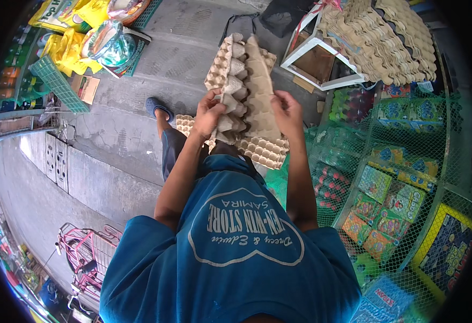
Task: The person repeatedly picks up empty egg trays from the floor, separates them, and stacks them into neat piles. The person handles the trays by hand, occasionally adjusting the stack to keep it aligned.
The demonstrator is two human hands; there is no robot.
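Observation:
My left hand [208, 114] grips the edge of a grey pulp egg tray [234, 87], tilted up so that its row of bumps faces right. My right hand [286, 112] pinches the right edge of a browner pulp egg tray [258, 95]. The two trays meet near the top and spread apart towards me. More egg trays [262, 150] lie beneath my hands, partly hidden by my hands and the upper trays. Part of another tray [185, 123] shows beside my left forearm.
A tall stack of egg trays [377, 40] stands by a white wooden frame [322, 60]. Green netting [341, 141] covers packaged goods at right. Yellow bags [60, 48] and a green plastic crate [60, 82] sit at upper left. A pink bicycle [88, 258] stands at lower left.

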